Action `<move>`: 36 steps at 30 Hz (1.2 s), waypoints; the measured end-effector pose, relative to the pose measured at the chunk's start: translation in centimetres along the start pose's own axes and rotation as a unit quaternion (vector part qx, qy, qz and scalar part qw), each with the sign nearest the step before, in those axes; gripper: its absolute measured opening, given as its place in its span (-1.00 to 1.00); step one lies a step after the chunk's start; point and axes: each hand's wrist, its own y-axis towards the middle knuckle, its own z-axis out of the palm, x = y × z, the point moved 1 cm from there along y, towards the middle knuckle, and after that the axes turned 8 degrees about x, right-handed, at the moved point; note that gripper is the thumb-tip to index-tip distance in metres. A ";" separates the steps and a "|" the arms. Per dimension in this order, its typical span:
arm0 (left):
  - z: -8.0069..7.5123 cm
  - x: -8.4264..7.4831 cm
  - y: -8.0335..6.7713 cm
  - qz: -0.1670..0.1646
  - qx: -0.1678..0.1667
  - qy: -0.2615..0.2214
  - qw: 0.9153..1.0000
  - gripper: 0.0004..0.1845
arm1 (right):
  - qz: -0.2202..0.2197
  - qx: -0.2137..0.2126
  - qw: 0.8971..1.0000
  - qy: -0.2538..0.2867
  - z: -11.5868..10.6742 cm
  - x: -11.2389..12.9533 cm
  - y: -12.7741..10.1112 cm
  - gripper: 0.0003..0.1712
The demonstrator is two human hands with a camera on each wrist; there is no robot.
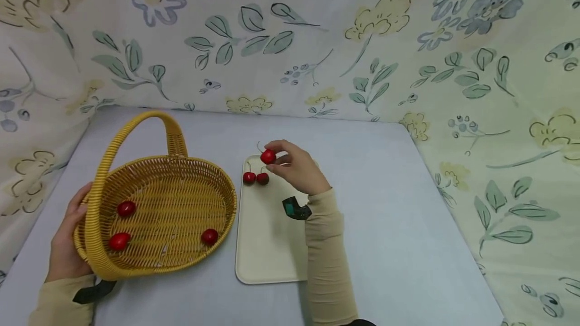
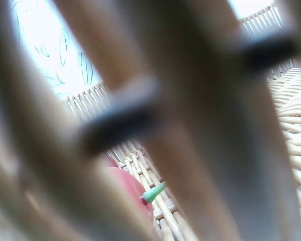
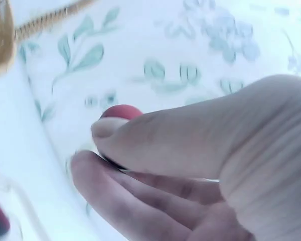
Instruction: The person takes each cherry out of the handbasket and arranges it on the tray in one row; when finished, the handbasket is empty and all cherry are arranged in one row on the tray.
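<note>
My right hand pinches a red cherry with a thin stem between thumb and fingers, over the far end of a cream rectangular tray. Two more cherries lie side by side in that tray's far left corner. At the left, my left hand holds the outer side of a yellow woven basket with a tall arched handle. Three red fruits lie on the basket's floor. Blurred strands fill the left wrist view, with a red fruit and its green stem behind them.
The basket and tray stand close together on a white table. A floral cloth hangs behind the table and along its sides. The basket's handle rises above its left part, near my left hand.
</note>
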 end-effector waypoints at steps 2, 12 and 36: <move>0.0 0.0 0.0 0.003 0.001 0.003 1.000 -0.44 | 0.019 -0.020 1.000 -0.003 -0.3 -1.2 -0.3 -0.53; -0.1 0.0 0.0 0.010 0.009 0.001 1.000 -0.45 | 0.107 -0.035 0.993 -0.019 0.8 -6.4 0.0 -0.60; -0.4 0.2 0.1 0.023 0.010 0.013 1.000 -0.44 | 0.162 0.030 0.984 -0.066 2.8 -8.3 1.4 -0.63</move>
